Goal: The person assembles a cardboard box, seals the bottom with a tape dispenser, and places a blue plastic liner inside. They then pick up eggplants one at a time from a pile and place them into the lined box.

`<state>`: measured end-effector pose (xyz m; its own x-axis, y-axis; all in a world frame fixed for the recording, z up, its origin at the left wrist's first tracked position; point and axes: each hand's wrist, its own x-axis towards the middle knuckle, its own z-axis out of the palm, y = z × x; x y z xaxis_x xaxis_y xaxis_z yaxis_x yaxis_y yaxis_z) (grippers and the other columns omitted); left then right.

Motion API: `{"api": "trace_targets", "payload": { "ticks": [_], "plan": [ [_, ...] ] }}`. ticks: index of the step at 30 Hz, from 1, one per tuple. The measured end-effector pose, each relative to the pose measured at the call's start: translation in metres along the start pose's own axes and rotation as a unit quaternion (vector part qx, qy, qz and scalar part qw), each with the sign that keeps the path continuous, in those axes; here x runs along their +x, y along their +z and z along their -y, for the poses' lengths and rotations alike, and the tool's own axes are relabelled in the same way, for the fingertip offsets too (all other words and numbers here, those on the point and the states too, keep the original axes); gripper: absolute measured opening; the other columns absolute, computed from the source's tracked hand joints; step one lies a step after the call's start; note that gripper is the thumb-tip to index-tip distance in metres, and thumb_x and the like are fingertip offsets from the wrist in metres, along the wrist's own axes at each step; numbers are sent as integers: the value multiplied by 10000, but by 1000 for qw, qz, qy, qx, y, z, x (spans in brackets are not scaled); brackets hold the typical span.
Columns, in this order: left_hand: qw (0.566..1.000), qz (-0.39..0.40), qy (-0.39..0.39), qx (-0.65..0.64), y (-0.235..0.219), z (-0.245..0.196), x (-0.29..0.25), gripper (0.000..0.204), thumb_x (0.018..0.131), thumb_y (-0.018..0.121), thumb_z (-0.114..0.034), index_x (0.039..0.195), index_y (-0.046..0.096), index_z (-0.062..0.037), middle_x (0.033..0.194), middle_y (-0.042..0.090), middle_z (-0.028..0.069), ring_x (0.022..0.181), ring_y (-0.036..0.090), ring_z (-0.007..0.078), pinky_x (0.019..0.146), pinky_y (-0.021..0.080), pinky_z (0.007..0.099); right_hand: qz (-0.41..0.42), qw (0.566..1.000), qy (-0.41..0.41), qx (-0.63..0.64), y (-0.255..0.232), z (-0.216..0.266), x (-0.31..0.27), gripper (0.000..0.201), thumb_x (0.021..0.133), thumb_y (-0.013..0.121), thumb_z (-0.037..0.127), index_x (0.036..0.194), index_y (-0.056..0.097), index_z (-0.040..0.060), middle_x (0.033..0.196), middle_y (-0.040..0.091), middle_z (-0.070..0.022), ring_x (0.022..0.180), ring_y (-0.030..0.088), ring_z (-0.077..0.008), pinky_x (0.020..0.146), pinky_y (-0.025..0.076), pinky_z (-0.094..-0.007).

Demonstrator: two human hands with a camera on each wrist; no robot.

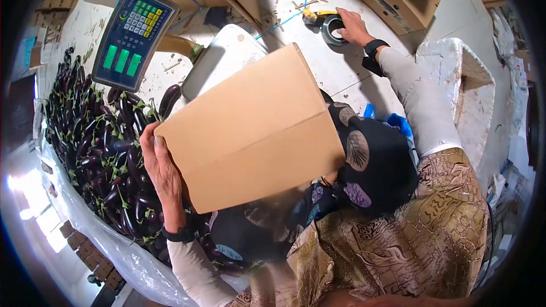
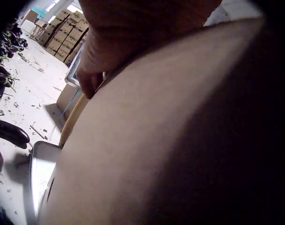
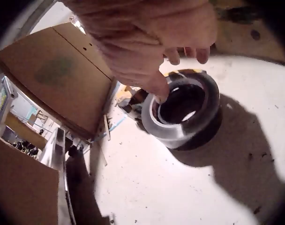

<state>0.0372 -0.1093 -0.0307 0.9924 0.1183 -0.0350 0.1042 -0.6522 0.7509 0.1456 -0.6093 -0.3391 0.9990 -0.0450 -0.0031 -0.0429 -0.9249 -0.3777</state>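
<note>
A closed-looking cardboard box (image 1: 256,131) is tilted over the person's lap. The left hand (image 1: 163,162) grips its left edge, thumb on the near face; in the left wrist view the box's brown side fills most of the picture below the hand (image 2: 105,51). The right hand (image 1: 354,27) is stretched forward over a tape dispenser with a yellow part and a big roll of clear tape (image 1: 332,30) on the white floor. In the right wrist view its thumb dips into the hole of the tape roll (image 3: 198,124), while the other fingertips (image 3: 202,56) hang apart above the far rim.
A scale display (image 1: 129,37) stands front left beside the scale's metal platform (image 1: 227,51). A large heap of eggplants (image 1: 108,153) lies left on plastic sheeting. Cardboard boxes (image 1: 398,5) stand at the far right, near a white foam box (image 1: 443,68). Blue strapping and scraps litter the floor.
</note>
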Motion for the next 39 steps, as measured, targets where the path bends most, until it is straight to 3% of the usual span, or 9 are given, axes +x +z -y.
{"api": "trace_targets", "payload": {
  "ticks": [5, 7, 15, 17, 19, 23, 31, 37, 39],
  "plan": [
    [998, -7, -49, -34, 1, 6, 0, 313, 1024, 461, -270, 1184, 520, -7, 1123, 559, 70, 1031, 525, 148, 934, 403, 277, 125, 975, 134, -129, -28, 44, 18, 702, 632, 832, 342, 1219, 533, 98, 1146, 549, -184, 1079, 531, -379, 872, 450, -490],
    [995, -10, -76, -61, 3, 0, 2, 315, 1027, 457, -272, 1190, 522, -10, 1121, 558, 70, 1028, 526, 144, 931, 405, 274, 162, 978, 127, -10, -13, 16, 23, 682, 626, 831, 372, 1178, 554, 82, 1099, 562, -218, 1044, 553, -395, 863, 462, -474],
    [998, -7, -33, -51, 1, 1, -2, 256, 1022, 462, -190, 1207, 518, -23, 1079, 562, 53, 978, 527, 124, 882, 424, 254, 123, 954, 259, 93, 13, 28, -34, 558, 657, 715, 248, 1085, 478, -20, 1007, 627, -301, 948, 627, -441, 828, 506, -473],
    [999, -5, -8, -39, -1, 6, -1, 248, 1020, 458, -179, 1209, 520, -31, 1049, 553, 44, 923, 515, 108, 837, 426, 233, 169, 922, 270, 221, -9, 22, -45, 508, 638, 702, 220, 1015, 468, -27, 890, 607, -184, 818, 618, -263, 697, 508, -344],
    [996, 2, -42, -73, -2, -1, -2, 258, 1021, 467, -202, 1208, 524, -34, 985, 536, 24, 821, 481, 73, 737, 423, 210, 142, 854, 223, 448, -24, 14, -64, 482, 706, 664, 184, 1078, 458, -44, 886, 552, -89, 752, 549, -148, 648, 469, -269],
    [997, -4, 11, -79, -2, 6, -1, 273, 1019, 469, -211, 1199, 530, -14, 1035, 567, 49, 910, 528, 111, 818, 435, 230, -32, 768, 139, 625, -139, 84, -76, 545, 729, 640, 72, 1229, 442, -12, 997, 587, -57, 846, 576, -132, 762, 488, -258],
    [995, -13, 37, -93, -5, 28, 3, 324, 1003, 484, -258, 1180, 554, 5, 1092, 602, 138, 1030, 570, 205, 931, 428, 319, 109, 825, 39, 554, -295, 199, -80, 449, 772, 733, 164, 1157, 566, 4, 1012, 647, -47, 919, 633, -133, 841, 508, -271],
    [993, -41, 111, -23, -4, 39, 5, 305, 972, 504, -255, 1155, 568, -19, 1017, 565, 190, 973, 558, 306, 904, 430, 374, 100, 916, -204, 331, -332, 295, -99, 668, 702, 834, 210, 1257, 508, 31, 1085, 628, -67, 991, 618, -152, 906, 494, -293],
    [991, -64, 111, -33, -3, 42, 4, 297, 971, 505, -257, 1142, 571, -24, 1006, 566, 194, 967, 562, 311, 892, 436, 381, 100, 895, -285, 329, -334, 331, -103, 677, 688, 857, 198, 1239, 492, 48, 1077, 626, -56, 1010, 609, -158, 906, 492, -297]
  ]
}}
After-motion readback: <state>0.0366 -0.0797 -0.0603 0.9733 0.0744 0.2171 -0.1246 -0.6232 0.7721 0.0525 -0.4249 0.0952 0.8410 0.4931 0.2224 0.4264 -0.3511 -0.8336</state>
